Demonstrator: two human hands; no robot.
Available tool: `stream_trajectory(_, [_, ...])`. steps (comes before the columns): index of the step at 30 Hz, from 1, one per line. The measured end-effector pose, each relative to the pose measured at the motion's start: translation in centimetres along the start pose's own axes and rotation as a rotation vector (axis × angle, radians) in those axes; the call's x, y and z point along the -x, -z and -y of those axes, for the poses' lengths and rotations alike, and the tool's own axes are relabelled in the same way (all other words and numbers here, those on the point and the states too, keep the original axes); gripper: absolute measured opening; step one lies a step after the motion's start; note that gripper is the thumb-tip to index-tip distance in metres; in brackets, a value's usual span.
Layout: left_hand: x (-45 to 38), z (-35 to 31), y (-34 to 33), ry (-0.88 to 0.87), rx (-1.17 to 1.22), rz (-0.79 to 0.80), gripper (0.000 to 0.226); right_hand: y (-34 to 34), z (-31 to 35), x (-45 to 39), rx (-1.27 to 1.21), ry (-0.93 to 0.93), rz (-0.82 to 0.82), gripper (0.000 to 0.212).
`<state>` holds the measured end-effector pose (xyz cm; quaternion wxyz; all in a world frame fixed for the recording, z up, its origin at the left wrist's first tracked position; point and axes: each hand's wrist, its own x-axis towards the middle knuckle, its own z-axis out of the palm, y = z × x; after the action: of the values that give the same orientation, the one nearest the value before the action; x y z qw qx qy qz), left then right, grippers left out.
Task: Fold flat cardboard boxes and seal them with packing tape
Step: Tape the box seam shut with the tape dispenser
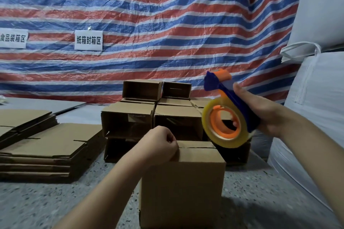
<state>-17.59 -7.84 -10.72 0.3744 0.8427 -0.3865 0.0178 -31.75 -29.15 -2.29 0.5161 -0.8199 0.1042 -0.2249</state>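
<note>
One folded cardboard box [183,182] stands upright on the speckled floor [251,182], close in front, its top flaps meeting at a seam. The left hand [160,145], fingers curled together, presses on the near-left end of that seam. The right hand [264,111] is clamped around the blue tape dispenser [229,109], held just above the box's far right corner. Empty corrugated board likely handles light but dents easily, so steadying it at the flaps and edges seems wisest. Flat boxes [46,147] lie stacked left.

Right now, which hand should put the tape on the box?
Probably the right hand: it already holds the tape dispenser just above the box. The left hand is pressing the flaps shut.
</note>
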Motion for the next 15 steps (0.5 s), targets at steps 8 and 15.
stream_trajectory(8, [0.2,0.2,-0.2,0.002,0.000,-0.026,0.008,-3.2,1.5,-3.8,0.069,-0.142,0.231,0.080])
stream_trajectory(15, [-0.2,0.0,1.1,0.101,0.438,-0.226,0.034,-4.4,2.9,-5.1,0.285,-0.138,0.329,0.091])
